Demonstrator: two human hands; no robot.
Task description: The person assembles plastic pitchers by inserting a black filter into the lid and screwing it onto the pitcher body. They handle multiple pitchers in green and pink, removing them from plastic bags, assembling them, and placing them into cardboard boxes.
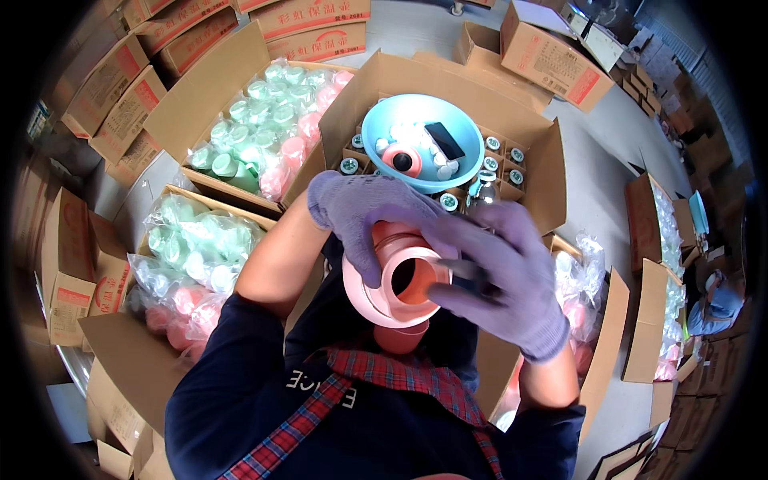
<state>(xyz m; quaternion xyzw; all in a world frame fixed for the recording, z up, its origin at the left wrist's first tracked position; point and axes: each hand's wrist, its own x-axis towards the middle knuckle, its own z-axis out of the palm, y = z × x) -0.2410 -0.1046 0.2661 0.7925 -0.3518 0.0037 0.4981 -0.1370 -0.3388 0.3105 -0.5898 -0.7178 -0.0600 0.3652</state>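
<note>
A hollow pink flask casing (362,294) with a round dark opening is held before my chest, its mouth tilted toward the right. My left hand (372,204), in a purple knitted glove, wraps over its far left side with the thumb on the front. My right hand (508,280), gloved alike and slightly blurred, is beside the mouth with its fingers apart; whether the fingertips touch the rim I cannot tell. Below the casing shows a smaller pink cup-like part (402,338). Just beyond my hands a blue basin (376,128) holds a pink ring-shaped part (402,160), white pieces and a dark phone-like slab (445,141).
The basin rests on a divided carton (547,172) with several capped bottles. Open cartons of bagged green casings (240,160) and pink ones stand left; another open carton (606,344) is at my right. Closed cartons (308,40) are stacked behind. A person (716,304) is far right.
</note>
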